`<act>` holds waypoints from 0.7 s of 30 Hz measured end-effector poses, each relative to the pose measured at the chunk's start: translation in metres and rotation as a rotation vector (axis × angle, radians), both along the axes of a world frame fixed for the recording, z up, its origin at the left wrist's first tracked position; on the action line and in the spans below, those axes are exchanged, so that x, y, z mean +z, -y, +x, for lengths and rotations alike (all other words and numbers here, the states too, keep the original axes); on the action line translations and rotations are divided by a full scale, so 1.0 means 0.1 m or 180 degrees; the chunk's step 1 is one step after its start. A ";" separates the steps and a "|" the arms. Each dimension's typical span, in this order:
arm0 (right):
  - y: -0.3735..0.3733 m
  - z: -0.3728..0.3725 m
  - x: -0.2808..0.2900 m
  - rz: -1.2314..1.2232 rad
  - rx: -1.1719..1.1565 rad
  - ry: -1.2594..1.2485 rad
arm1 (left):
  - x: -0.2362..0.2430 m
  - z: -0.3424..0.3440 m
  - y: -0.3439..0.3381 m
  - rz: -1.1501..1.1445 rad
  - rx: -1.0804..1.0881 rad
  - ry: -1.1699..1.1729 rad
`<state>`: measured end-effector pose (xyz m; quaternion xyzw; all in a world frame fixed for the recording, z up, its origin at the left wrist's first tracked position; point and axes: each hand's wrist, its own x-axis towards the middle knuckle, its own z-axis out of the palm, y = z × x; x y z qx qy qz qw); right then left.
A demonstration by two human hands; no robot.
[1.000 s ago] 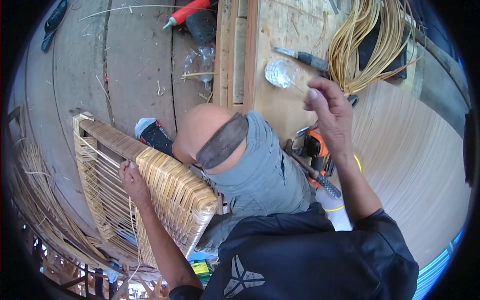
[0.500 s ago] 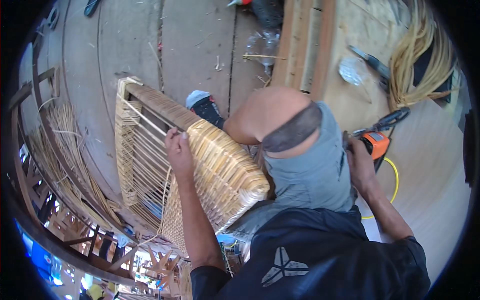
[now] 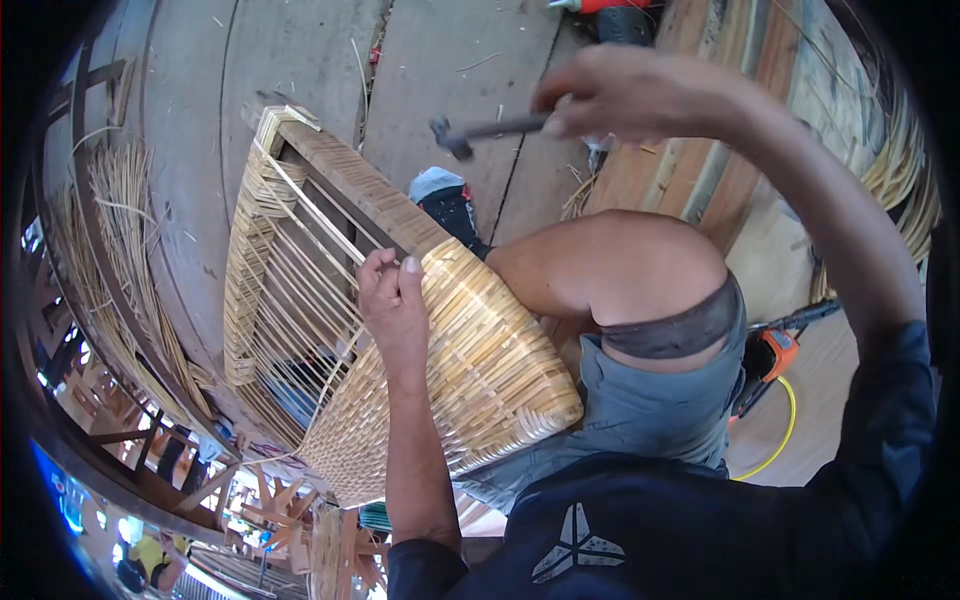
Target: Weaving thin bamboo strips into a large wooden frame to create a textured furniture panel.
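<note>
A wooden frame (image 3: 357, 183) partly woven with pale rattan (image 3: 490, 360) leans by my bent leg, its open side strung with thin strands. My left hand (image 3: 393, 310) is closed at the frame's upper edge, by the border of the weave, pinching a rattan strip (image 3: 338, 238). My right hand (image 3: 615, 95), blurred by motion, grips a hammer (image 3: 485, 130) raised to the right of the frame's upper end, with its dark head pointing left. Behind the hammer, my foot in a dark and pale sock (image 3: 445, 205) rests on the boards.
Loose rattan lengths (image 3: 135, 230) lie left, bundled strands (image 3: 900, 175) at right. A red tube (image 3: 595, 5) lies at the top. Long planks (image 3: 685, 160) and an orange tool (image 3: 775, 355) with a yellow hose lie right. Another person (image 3: 155, 560) appears at the lower left.
My right hand left the glass by the bench, went down among the tools and rose leftward with a hammer. My left hand stayed at the frame. The view shifted.
</note>
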<state>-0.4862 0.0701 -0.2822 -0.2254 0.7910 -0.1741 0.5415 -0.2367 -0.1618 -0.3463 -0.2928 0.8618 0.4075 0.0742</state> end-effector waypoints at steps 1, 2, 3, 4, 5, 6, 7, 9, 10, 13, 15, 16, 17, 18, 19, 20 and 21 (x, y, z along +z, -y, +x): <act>0.14 0.01 -0.21 0.0153 0.0179 0.0329 | 0.02 -0.03 -0.02 -0.0021 0.0003 -0.0010; 0.23 0.03 -0.38 0.0103 0.0417 0.0368 | 0.03 -0.07 -0.07 0.0006 -0.0018 -0.0035; 0.33 0.08 -0.58 0.0020 0.0661 0.0428 | 0.04 -0.09 -0.10 0.0020 -0.0020 -0.0030; 0.47 0.13 -0.80 0.0194 0.0896 0.0497 | 0.05 -0.11 -0.12 0.0079 0.0016 -0.0023; 0.63 0.17 -0.94 0.0363 0.1146 0.0570 | 0.06 -0.11 -0.12 0.0133 0.0066 -0.0011; 0.78 0.19 -0.95 0.0342 0.1173 0.0597 | 0.07 -0.08 -0.09 0.0115 0.0090 0.0020; 0.90 0.20 -0.95 0.0300 0.1382 0.0608 | 0.08 -0.07 -0.08 0.0134 0.0126 0.0015; 1.03 0.22 -0.97 0.0267 0.1605 0.0628 | 0.10 -0.05 -0.07 0.0163 0.0177 0.0017; 1.07 0.21 -0.98 0.0340 0.1411 0.0574 | 0.10 -0.05 -0.07 0.0190 0.0187 0.0026; 1.08 0.23 -0.99 0.0492 0.1384 0.0561 | 0.08 -0.05 -0.09 0.0228 0.0156 0.0040; 1.09 0.25 -0.98 0.0526 0.1574 0.0600 | 0.06 -0.02 -0.06 0.0220 0.0172 0.0012; 1.08 0.27 -0.97 0.0450 0.1418 0.0533 | 0.04 0.00 -0.06 0.0229 0.0178 0.0014; 1.07 0.28 -0.96 0.0377 0.1258 0.0459 | 0.03 0.00 -0.06 0.0217 0.0179 0.0002; 1.06 0.29 -0.94 0.0393 0.1259 0.0459 | 0.00 0.00 -0.07 0.0210 0.0180 -0.0009; 1.04 0.29 -0.94 0.0470 0.1454 0.0520 | -0.02 -0.01 -0.08 0.0230 0.0182 -0.0011; 1.04 0.30 -0.87 0.0502 0.1645 0.0560 | 0.03 -0.03 -0.08 0.0187 0.0195 -0.0058; 1.00 0.30 -0.85 0.0481 0.1642 0.0539 | 0.08 -0.04 -0.08 0.0147 0.0209 -0.0106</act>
